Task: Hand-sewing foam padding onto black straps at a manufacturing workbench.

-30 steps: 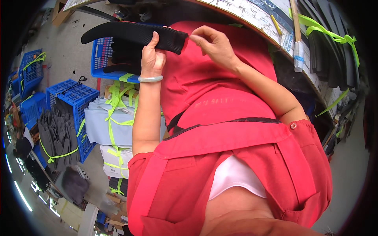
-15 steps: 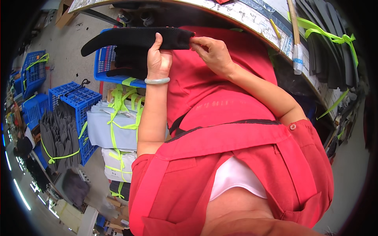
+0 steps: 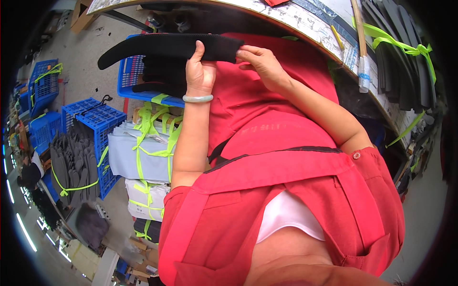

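A long, curved black strip of ribbed cloth-like material [image 3: 148,49] stretches sideways over my lap, narrowing to a rounded tip at the left. My left hand [image 3: 200,75], with a pale bangle on its wrist, grips the strip from the near side, thumb on top and fingers hidden beneath. At the strip's wide right end, my right hand [image 3: 263,66] pinches the edge between thumb and fingertips. Below the strip stands a blue plastic basket [image 3: 125,76] with more black pieces [image 3: 164,71] in it. A red apron [image 3: 281,95] covers my lap.
A worktable [image 3: 305,26] runs along the far side, bearing a yellow pen [image 3: 337,37], a wooden stick [image 3: 359,28] and tied dark grey strips [image 3: 398,52]. At left are tied pale blue sheets [image 3: 138,155], a blue crate [image 3: 107,128] and bundled grey pieces [image 3: 74,159].
Both hands have shifted slightly right, and the strip's wide end has moved right with them. The bit of red at that end no longer shows.
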`<state>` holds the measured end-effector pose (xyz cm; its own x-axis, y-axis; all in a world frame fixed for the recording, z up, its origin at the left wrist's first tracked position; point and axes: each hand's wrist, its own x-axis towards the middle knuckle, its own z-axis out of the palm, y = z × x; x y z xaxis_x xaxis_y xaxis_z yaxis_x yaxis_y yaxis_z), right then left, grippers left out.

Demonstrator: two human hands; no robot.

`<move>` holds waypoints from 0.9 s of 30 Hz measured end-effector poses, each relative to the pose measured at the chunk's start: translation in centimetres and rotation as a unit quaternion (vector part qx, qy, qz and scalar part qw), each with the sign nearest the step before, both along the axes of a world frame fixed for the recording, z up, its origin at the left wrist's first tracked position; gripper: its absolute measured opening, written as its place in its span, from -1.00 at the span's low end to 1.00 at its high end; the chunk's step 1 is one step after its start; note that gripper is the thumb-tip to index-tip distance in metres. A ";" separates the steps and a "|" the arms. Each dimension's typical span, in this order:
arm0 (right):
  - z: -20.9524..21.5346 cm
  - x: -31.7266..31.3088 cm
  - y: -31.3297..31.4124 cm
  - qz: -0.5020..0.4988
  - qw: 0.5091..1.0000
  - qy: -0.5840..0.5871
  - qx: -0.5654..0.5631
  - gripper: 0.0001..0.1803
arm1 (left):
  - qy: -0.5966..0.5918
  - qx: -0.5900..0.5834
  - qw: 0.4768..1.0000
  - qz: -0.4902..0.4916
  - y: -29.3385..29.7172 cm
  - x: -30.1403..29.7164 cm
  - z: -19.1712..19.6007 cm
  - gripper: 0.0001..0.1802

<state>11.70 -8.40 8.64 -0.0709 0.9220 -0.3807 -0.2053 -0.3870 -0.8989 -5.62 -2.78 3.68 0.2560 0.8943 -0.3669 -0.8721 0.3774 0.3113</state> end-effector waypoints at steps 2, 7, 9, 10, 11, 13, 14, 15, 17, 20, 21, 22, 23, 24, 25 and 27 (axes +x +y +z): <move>-1.0 0.1 0.2 -0.026 0.999 -0.017 -0.010 -0.82 | -0.003 0.002 1.000 -0.005 -0.4 0.9 0.1 -0.69; -3.9 0.3 1.2 -0.019 0.995 -0.076 -0.059 -0.81 | 0.019 0.042 0.999 -0.014 -1.6 2.7 -0.9 -0.66; -2.5 0.0 1.0 -0.039 0.987 -0.141 -0.058 -0.79 | 0.043 0.029 0.999 0.006 -2.3 3.0 -1.2 -0.69; -1.4 -0.3 0.9 -0.065 0.975 -0.207 -0.056 -0.78 | 0.060 0.040 0.997 0.005 -2.7 3.2 -1.3 -0.69; -1.6 -0.1 0.7 -0.064 0.967 -0.237 -0.061 -0.73 | 0.050 0.027 0.998 -0.006 -2.5 2.8 -1.3 -0.68; -2.8 1.1 0.2 -0.068 0.981 -0.181 -0.015 -0.72 | 0.019 -0.001 1.000 -0.021 -1.4 1.4 -0.3 -0.66; -3.6 1.7 0.0 -0.074 0.989 -0.125 0.030 -0.72 | -0.001 -0.018 1.000 -0.023 -0.4 -0.1 0.6 -0.64; -1.0 0.9 0.1 -0.038 0.992 -0.112 0.045 -0.74 | 0.000 -0.002 1.000 -0.026 0.0 -2.2 -0.3 -0.57; -0.1 0.6 0.6 -0.027 0.993 -0.107 0.031 -0.77 | -0.001 0.001 1.000 -0.012 -0.4 -1.7 -0.8 -0.56; -1.6 1.3 1.2 -0.023 0.991 -0.131 0.014 -0.80 | -0.022 -0.031 0.999 -0.028 -1.1 -1.2 -2.3 -0.61; -2.5 1.6 1.0 -0.025 0.989 -0.144 0.004 -0.79 | -0.012 -0.029 0.999 -0.036 -0.9 -1.8 -2.9 -0.62; -2.7 1.7 0.7 -0.025 0.987 -0.159 -0.010 -0.79 | -0.004 -0.030 0.999 -0.043 -0.5 -2.7 -2.9 -0.64; -2.8 2.1 0.3 -0.028 0.986 -0.161 -0.015 -0.79 | 0.039 -0.021 0.999 0.004 0.4 -4.4 -2.7 -0.64; -1.8 2.2 0.2 -0.029 0.988 -0.150 -0.019 -0.77 | 0.067 0.009 0.997 0.031 1.7 -7.2 -2.7 -0.60; -1.1 2.2 0.2 -0.027 0.990 -0.138 -0.020 -0.76 | 0.124 -0.007 0.985 0.121 2.9 -10.6 -3.1 -0.56; -1.5 2.5 -0.3 -0.039 0.995 -0.089 -0.004 -0.75 | 0.173 -0.025 0.970 0.171 4.7 -15.9 -3.3 -0.53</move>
